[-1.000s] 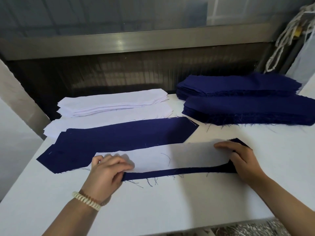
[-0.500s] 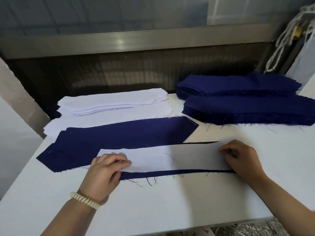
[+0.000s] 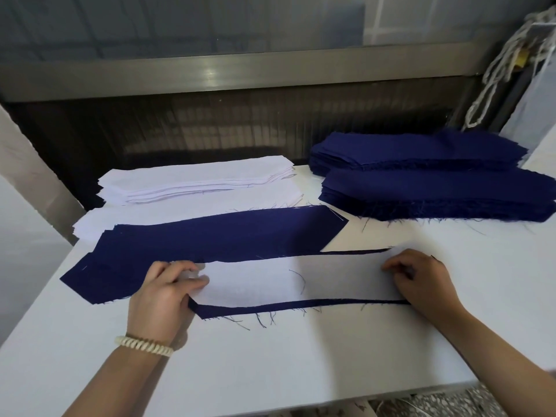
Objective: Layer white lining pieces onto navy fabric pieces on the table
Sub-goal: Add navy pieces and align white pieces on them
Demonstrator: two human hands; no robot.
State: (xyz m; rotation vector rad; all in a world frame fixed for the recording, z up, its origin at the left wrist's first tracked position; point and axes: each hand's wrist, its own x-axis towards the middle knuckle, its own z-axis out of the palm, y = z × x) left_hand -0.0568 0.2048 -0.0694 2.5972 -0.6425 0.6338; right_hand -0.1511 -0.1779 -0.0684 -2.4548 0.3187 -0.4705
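clamping white lining (image 3: 270, 284) by its ends, left grip (image 3: 168, 293) and right grip (image 3: 421, 281); navy piece (image 3: 240, 310) beneath.

I see bare bench (image 3: 285, 362) along the near edge, open for passing. Farther back, white lining stacks (image 3: 192, 183) on the left and navy stacks (image 3: 436, 197) on the right stand in the way, with a narrow gap between them.

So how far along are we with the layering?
Probably done: the navy-topped pile behind the working spot, though its layers can't be checked. In hand: one white lining piece lies on a navy piece, left hand pinching one end, right hand at the other. Left: a white lining stack, a far navy stack and a nearer navy stack.
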